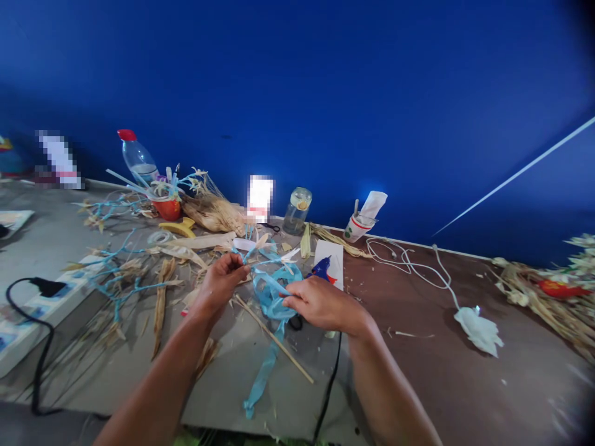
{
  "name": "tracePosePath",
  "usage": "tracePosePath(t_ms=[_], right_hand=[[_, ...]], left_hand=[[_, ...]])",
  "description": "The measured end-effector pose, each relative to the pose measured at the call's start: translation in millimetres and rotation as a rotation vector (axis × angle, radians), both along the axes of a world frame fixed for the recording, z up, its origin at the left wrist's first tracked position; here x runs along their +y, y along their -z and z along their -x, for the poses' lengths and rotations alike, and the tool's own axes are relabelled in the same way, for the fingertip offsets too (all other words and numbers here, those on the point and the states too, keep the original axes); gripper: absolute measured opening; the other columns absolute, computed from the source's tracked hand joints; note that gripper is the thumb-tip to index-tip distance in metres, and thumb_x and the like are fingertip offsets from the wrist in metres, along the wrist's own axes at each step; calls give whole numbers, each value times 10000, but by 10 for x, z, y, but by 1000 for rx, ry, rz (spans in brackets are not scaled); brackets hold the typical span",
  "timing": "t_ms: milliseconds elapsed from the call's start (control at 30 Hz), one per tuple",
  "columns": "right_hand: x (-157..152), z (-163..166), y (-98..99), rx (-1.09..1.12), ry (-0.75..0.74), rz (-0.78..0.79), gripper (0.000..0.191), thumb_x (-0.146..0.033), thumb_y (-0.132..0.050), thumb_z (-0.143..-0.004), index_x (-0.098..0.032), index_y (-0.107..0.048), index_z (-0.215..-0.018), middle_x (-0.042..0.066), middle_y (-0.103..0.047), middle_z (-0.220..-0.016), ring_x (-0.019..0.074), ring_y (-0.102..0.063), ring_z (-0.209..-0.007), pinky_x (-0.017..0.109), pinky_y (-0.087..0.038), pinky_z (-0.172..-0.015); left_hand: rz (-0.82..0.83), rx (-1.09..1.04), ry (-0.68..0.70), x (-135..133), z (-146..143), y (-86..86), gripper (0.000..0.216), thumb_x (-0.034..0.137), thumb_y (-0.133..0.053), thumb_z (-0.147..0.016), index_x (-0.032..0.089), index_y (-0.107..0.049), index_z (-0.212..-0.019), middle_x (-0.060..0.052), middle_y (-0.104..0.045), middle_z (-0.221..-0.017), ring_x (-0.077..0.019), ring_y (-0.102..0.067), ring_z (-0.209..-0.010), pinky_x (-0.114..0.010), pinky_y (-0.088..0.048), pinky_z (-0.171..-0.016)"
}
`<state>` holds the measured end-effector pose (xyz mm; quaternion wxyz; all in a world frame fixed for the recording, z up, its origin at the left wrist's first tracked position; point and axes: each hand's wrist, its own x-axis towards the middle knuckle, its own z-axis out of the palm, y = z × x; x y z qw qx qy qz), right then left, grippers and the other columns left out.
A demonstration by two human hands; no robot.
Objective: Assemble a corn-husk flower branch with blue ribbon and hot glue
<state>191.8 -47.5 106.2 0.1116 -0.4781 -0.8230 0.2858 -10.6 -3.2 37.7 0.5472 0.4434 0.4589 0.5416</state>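
Both forearms reach in from bottom edge. Left hand (222,277) pinches blue ribbon (271,296) end at frame centre; right hand (320,303) grips ribbon loop.

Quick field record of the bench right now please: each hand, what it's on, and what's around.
left hand: pinching a blue-wrapped stem
right hand: gripping a coil of blue ribbon, tail hanging toward the table edge
under hands: straw stick, black cable
just behind: blue glue gun on white paper
left of hands: blue-wrapped twigs, dried husks
back wall: bottle, jar, paper cup
right: white cord
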Motion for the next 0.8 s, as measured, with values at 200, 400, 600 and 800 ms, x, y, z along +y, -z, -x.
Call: tracePosePath(t_ms=[200,400,600,800], right_hand=[[-133,-33,-217,-121,67,-63,246,-234,-455,-864,-171,-601,-677,-19,-542,-570,79,-455,-530,220,-209,-511],[-201,-21,-232,70,178,-248,237,-275,-452,-873,-212,-680,-881,15,-656,-710,116,-559,-639,206,-321,-580],[97,-162,-91,440,383,-209,222,-321,-530,-798,-158,-681,-782,11,-638,-681,122,-547,-628,214,-384,-572],[451,-235,184,777,422,241,209,-349,-624,-670,-150,-592,-614,-60,-448,-460,54,-342,-415,196,-258,-430]], left_hand=[[0,86,3,-4,-5,35,206,250,-693,-600,151,-528,-675,53,-486,-567,-69,-413,-526,-198,-314,-511],[-32,224,66,-16,-9,76,174,237,-683,-614,152,-536,-653,48,-481,-560,-78,-417,-532,-208,-319,-517],[-48,117,357,-114,-11,-58,188,220,-741,-566,145,-581,-629,28,-536,-566,-83,-455,-527,-208,-348,-517],[-12,-88,526,-114,50,-13,183,210,-773,-563,143,-612,-619,12,-565,-555,-75,-469,-491,-196,-350,-487]])
